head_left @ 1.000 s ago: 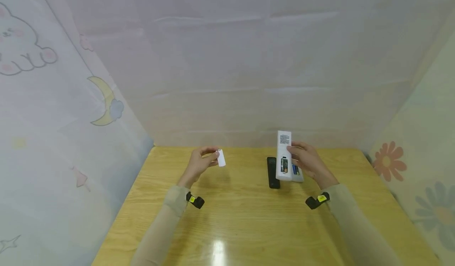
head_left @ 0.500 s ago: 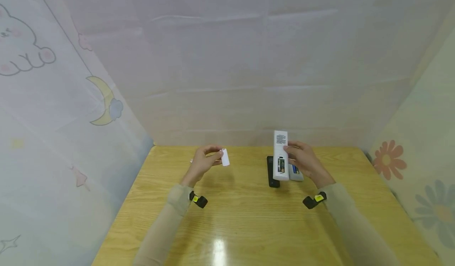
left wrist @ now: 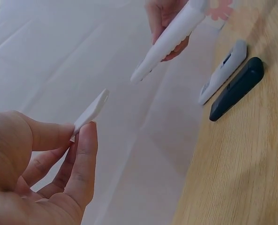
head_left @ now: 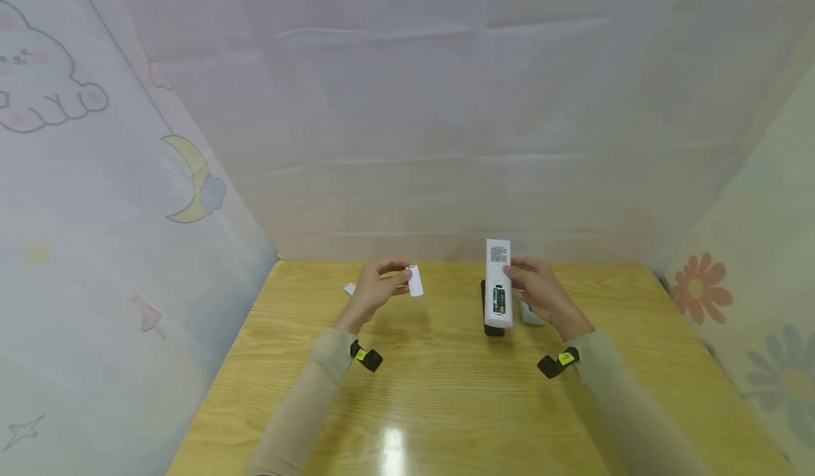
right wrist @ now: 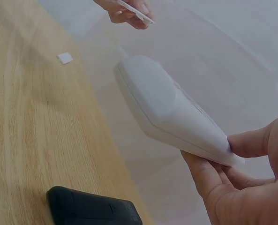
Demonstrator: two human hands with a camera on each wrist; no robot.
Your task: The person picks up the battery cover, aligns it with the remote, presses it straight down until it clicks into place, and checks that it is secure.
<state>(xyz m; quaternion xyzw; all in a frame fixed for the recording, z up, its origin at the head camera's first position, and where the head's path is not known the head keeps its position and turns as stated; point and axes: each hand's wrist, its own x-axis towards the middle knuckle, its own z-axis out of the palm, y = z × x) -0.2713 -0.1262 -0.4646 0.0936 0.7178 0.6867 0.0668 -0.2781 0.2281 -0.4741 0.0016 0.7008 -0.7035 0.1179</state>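
My left hand (head_left: 376,292) pinches a small white battery cover (head_left: 415,281) between thumb and fingers, held up above the table. In the left wrist view the battery cover (left wrist: 93,111) shows nearly edge-on. To the right, my right hand (head_left: 540,288) grips a white remote control (head_left: 498,271) by its side, back facing me. Its battery compartment is uncovered, with batteries (head_left: 499,300) inside. The right wrist view shows the remote control (right wrist: 153,101) from its end, thumb on one side and fingers beneath. A gap separates cover and remote.
A black remote (left wrist: 237,89) and a grey-white remote (left wrist: 223,72) lie side by side on the wooden table (head_left: 407,384), partly hidden in the head view. Another small white cover (right wrist: 64,58) lies on the table behind my left hand. Fabric walls enclose the table's back and sides.
My left hand has moved right with the battery cover, revealing the other cover on the table. My right hand has shifted slightly left with the white remote, now overlapping the black one.
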